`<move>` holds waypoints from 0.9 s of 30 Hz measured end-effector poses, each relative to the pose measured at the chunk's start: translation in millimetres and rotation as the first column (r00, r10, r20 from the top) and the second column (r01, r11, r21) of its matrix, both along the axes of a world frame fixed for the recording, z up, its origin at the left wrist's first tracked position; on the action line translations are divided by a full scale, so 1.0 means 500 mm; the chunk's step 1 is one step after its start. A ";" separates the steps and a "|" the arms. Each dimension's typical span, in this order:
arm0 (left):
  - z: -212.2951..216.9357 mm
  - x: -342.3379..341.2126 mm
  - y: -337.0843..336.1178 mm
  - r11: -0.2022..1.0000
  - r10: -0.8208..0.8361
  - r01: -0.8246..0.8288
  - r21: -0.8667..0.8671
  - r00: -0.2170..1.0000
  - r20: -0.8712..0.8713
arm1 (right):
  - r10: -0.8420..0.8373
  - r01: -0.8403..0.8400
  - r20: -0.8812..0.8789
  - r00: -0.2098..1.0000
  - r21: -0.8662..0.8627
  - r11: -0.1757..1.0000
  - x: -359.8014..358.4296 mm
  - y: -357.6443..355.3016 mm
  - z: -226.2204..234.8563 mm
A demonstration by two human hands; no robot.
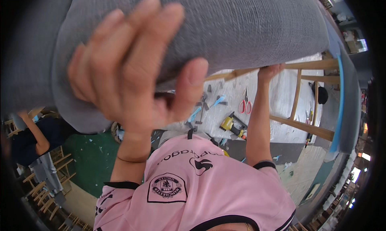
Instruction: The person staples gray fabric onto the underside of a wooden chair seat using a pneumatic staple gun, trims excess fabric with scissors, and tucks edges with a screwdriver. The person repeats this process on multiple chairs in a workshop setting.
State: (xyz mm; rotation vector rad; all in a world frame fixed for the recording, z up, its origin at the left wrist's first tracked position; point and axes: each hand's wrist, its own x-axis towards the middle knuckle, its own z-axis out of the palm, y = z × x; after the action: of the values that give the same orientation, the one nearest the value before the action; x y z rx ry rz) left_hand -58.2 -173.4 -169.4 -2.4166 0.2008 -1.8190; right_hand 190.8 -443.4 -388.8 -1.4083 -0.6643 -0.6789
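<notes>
Grey fabric covers the big cushioned seat (225,25) that the person is holding up close to their face, tipped so its wooden frame (305,66) faces down and away. The left hand (132,70) lies spread open against the padded near end, fingers flat on the cloth and thumb hooked under the edge, steadying more than gripping. The right hand (270,72) reaches up and is closed around a rail of the frame where the fabric meets the wood.

By my reading, the piece is being lifted or turned over for work on its underside; the next move would call for a firm hold at both ends and a clear spot on the surface (281,94) to set it down without snagging the cloth.

On that white-covered surface below I count one pair of red-handled scissors (245,104), one yellow staple gun (232,126), and several small blue and grey scraps (209,104), too scattered to number exactly. One dark round thing (321,95) sits beyond the frame; I cannot tell what it is. Two bare wooden rails cross at the right.

Off to the left one other person (34,136) in dark blue bends over stacked wooden chair frames (52,186).
</notes>
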 end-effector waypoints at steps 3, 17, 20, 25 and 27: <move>-0.040 0.011 -0.103 1.000 0.007 -0.009 -0.025 0.999 -0.052 | -0.190 0.176 -0.189 0.964 -0.088 0.981 0.031 -0.042 -0.086; -0.064 -0.035 -0.172 0.953 -0.163 0.137 -0.270 0.984 -0.076 | -0.403 -0.377 -0.842 0.359 -0.525 0.763 -0.342 -0.217 -0.678; -0.099 -0.134 -0.170 0.912 0.101 -0.037 -0.408 0.986 0.136 | -0.532 -0.160 -0.510 0.676 -0.806 0.570 -0.308 -0.285 -0.673; -0.137 -0.290 -0.163 0.239 0.039 -0.014 -0.971 0.999 -0.005 | -0.751 -0.081 -0.338 0.568 -0.930 0.358 -0.246 -0.389 -0.616; -0.125 -0.329 -0.166 0.263 0.020 -0.244 -0.933 0.969 -0.248 | -0.729 -0.230 -0.445 0.520 -0.895 0.382 -0.231 -0.452 -0.674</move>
State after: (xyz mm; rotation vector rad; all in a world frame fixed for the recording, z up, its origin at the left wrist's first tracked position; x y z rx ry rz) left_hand -222.6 -256.4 -232.1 -3.0975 -1.5835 -1.8601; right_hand 75.4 -669.2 -725.5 -2.6935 0.1411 0.3088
